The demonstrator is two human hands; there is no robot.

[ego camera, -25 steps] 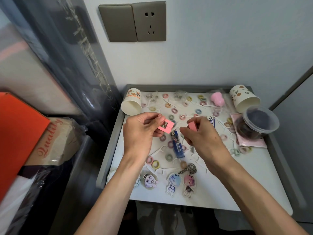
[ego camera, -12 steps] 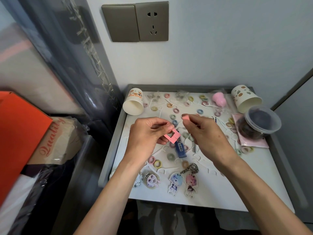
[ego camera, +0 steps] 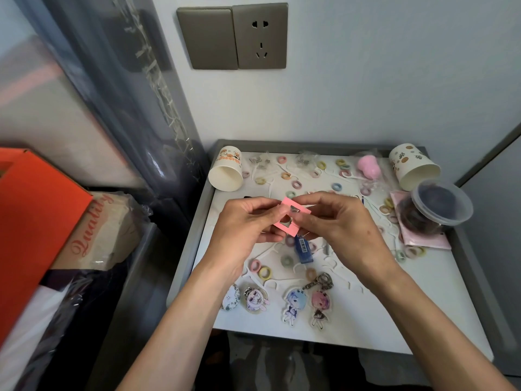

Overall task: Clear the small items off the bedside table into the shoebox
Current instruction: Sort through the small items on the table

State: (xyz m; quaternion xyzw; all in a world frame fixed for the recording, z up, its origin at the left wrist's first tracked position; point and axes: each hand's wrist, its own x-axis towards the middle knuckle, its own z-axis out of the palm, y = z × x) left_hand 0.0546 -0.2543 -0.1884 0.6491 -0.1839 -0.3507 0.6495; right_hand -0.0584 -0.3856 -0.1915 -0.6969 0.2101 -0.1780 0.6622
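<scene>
- Head view: both hands meet just above a blue lighter (ego camera: 303, 248) lying on the bedside table (ego camera: 423, 306).
- Left hand (ego camera: 245, 221) pinches a pink square piece (ego camera: 284, 226) with a hole in it.
- Right hand (ego camera: 344, 230) pinches a second pink piece (ego camera: 297, 208), which touches the first.
- Small coloured rings (ego camera: 265, 272) lie scattered round the lighter, and cartoon keychains (ego camera: 293, 301) lie on its near side.
- Orange shoebox (ego camera: 36, 221) stands well left of the lighter, off the table.

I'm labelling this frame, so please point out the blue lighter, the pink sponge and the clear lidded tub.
blue lighter (ego camera: 304, 251): head view, on its lower body.
pink sponge (ego camera: 368, 166): head view, on its rounded middle.
clear lidded tub (ego camera: 442, 200): head view, on its lid.
</scene>
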